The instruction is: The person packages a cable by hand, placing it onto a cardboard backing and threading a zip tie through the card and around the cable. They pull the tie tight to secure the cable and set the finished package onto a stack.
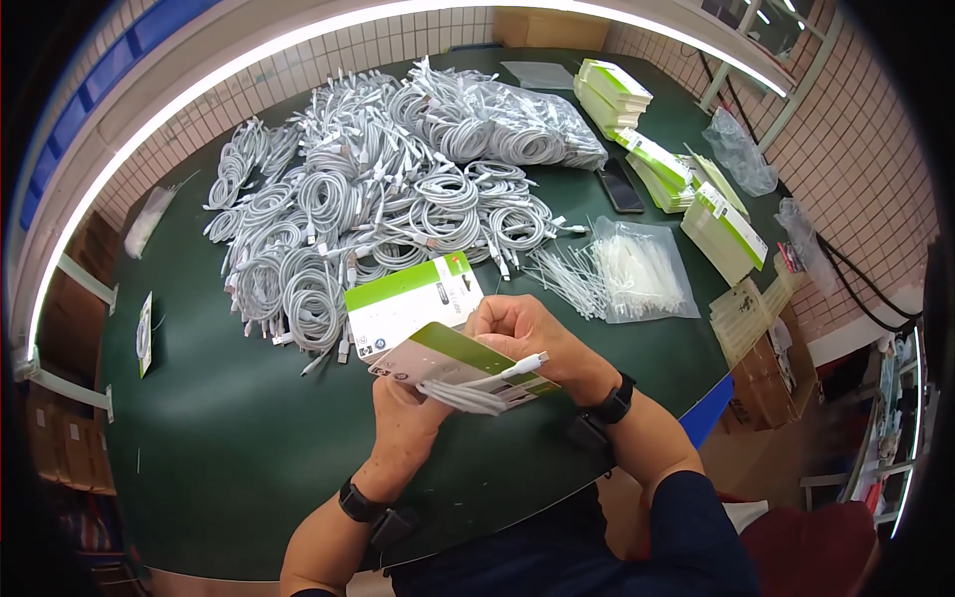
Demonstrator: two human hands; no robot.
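Observation:
In front of me is a green-and-white packaging card (pixel 413 303), folded open, its rear panel upright and its front panel tilted toward me. A coiled pale grey cable (pixel 463 396) lies against the front panel, and its white connector points to the right. My left hand (pixel 406 418) grips the card from below at its left side; part of the fingers is hidden behind it. At the card's upper right my right hand (pixel 527 333) is closed, thumb and fingers pinched together. Whatever sits in that pinch is too small to make out.
A large heap of coiled grey cables (pixel 328 199) covers the table's far left and middle. White cable ties (pixel 642 274) lie in and beside a clear bag. Stacked green-and-white cards (pixel 726 234) and a phone (pixel 621 189) are at right. Another card (pixel 146 333) stands at far left.

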